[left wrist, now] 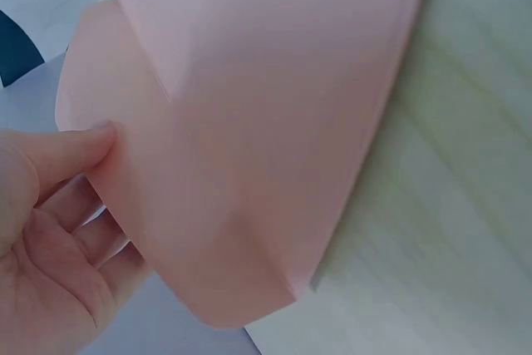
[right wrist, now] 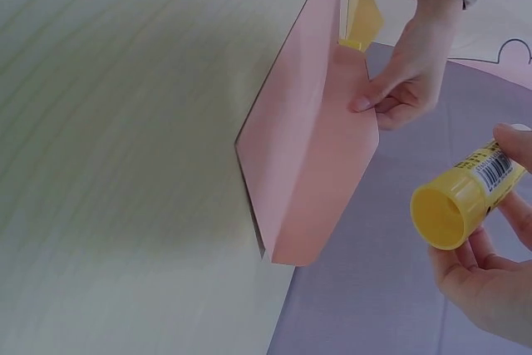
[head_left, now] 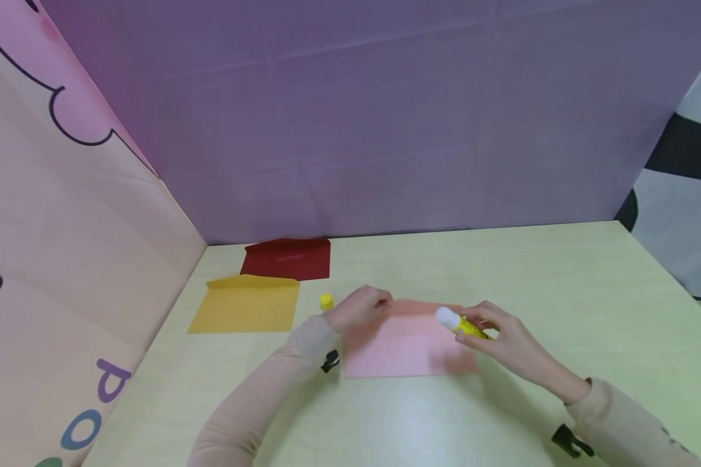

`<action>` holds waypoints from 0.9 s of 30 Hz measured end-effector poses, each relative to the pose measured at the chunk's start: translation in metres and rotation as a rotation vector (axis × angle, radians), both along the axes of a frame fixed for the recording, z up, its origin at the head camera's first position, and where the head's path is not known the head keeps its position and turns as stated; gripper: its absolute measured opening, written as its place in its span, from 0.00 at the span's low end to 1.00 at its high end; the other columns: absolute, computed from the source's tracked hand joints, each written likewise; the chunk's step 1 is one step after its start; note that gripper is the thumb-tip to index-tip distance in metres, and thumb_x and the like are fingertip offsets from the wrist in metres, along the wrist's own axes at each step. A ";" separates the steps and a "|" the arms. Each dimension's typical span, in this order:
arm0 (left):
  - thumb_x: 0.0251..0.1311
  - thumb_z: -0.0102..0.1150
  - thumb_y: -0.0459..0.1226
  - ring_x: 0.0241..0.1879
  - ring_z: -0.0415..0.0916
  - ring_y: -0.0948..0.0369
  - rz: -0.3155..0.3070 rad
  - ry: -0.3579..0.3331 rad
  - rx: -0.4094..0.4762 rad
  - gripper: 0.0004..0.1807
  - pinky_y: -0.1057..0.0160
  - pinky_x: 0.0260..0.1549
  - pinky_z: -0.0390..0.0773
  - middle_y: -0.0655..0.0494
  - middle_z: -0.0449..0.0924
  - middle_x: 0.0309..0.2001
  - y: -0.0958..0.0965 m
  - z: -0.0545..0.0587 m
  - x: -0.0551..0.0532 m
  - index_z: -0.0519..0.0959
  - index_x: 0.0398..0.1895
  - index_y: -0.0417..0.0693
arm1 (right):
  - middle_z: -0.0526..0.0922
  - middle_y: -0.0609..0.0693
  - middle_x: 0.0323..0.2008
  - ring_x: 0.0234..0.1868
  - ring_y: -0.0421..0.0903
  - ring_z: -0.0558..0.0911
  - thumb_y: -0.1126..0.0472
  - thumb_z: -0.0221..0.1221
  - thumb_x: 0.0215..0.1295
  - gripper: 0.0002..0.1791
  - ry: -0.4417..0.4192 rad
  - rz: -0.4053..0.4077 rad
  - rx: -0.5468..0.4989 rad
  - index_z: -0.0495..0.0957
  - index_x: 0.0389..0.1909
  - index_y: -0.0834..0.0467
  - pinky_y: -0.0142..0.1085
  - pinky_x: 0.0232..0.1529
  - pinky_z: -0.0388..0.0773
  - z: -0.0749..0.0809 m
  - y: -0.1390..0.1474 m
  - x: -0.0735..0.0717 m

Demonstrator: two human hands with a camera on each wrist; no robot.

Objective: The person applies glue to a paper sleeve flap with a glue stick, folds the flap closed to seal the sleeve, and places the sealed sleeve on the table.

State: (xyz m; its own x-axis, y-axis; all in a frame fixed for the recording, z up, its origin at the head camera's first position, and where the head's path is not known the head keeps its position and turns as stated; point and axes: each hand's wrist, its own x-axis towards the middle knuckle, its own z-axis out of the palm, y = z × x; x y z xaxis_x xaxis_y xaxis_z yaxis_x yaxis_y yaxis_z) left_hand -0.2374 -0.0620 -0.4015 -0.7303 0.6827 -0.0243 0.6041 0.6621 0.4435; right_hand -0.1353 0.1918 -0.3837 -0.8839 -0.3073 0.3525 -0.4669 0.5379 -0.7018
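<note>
A pink envelope [head_left: 409, 350] lies on the table in front of me with its flap [left wrist: 166, 172] raised. My left hand [head_left: 362, 307] pinches the flap's edge between thumb and fingers, as the left wrist view shows. Over the envelope's right side, my right hand [head_left: 511, 340] holds a yellow glue stick [right wrist: 465, 193] between thumb and fingers. The glue stick is uncapped, its white end tilted up and to the left, apart from the paper. A small yellow cap [head_left: 326, 301] stands on the table beside the left wrist.
A yellow envelope [head_left: 245, 308] lies to the left, and a dark red envelope [head_left: 295, 261] behind it near the table's back edge. A purple cloth wall [head_left: 385, 130] rises behind the table [head_left: 561, 292]. A printed cloth panel [head_left: 93, 259] borders the left side.
</note>
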 end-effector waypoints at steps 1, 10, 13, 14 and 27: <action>0.58 0.51 0.31 0.39 0.75 0.62 0.007 -0.006 -0.008 0.10 0.70 0.42 0.73 0.53 0.80 0.38 0.000 0.000 0.000 0.79 0.41 0.41 | 0.75 0.43 0.33 0.31 0.35 0.72 0.63 0.64 0.49 0.18 -0.003 0.004 -0.001 0.77 0.44 0.59 0.30 0.36 0.75 0.000 0.000 0.000; 0.58 0.51 0.30 0.41 0.75 0.61 0.023 -0.015 -0.048 0.11 0.69 0.42 0.73 0.53 0.79 0.42 0.002 0.001 0.003 0.78 0.44 0.42 | 0.75 0.42 0.33 0.32 0.36 0.72 0.61 0.64 0.50 0.19 -0.042 0.011 -0.018 0.77 0.46 0.57 0.29 0.37 0.74 0.003 -0.002 0.002; 0.57 0.53 0.30 0.41 0.75 0.60 0.026 0.028 -0.071 0.12 0.69 0.42 0.73 0.53 0.79 0.43 0.000 0.008 0.007 0.77 0.44 0.42 | 0.75 0.42 0.32 0.32 0.35 0.73 0.60 0.63 0.50 0.19 -0.050 0.011 -0.012 0.77 0.46 0.57 0.30 0.37 0.74 0.003 -0.003 0.001; 0.57 0.54 0.30 0.42 0.75 0.60 0.031 0.053 -0.080 0.12 0.68 0.42 0.73 0.53 0.79 0.43 0.000 0.011 0.008 0.77 0.45 0.42 | 0.75 0.42 0.32 0.33 0.35 0.73 0.60 0.63 0.51 0.19 -0.056 0.012 -0.009 0.77 0.46 0.57 0.30 0.37 0.74 0.003 -0.003 0.001; 0.52 0.60 0.34 0.35 0.75 0.63 -0.116 0.291 -0.102 0.10 0.74 0.37 0.74 0.55 0.79 0.34 -0.017 0.017 0.039 0.79 0.39 0.43 | 0.74 0.42 0.31 0.32 0.36 0.72 0.62 0.65 0.48 0.17 -0.021 0.024 0.055 0.78 0.42 0.59 0.32 0.36 0.76 0.000 -0.009 -0.009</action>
State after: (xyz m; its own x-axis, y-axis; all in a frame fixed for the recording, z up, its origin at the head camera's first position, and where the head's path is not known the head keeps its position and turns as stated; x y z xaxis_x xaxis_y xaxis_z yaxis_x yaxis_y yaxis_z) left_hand -0.1981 -0.0787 -0.3842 -0.6344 0.7663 0.1015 0.7695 0.6137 0.1766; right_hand -0.1442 0.1827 -0.3834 -0.8829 -0.3474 0.3159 -0.4659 0.5649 -0.6810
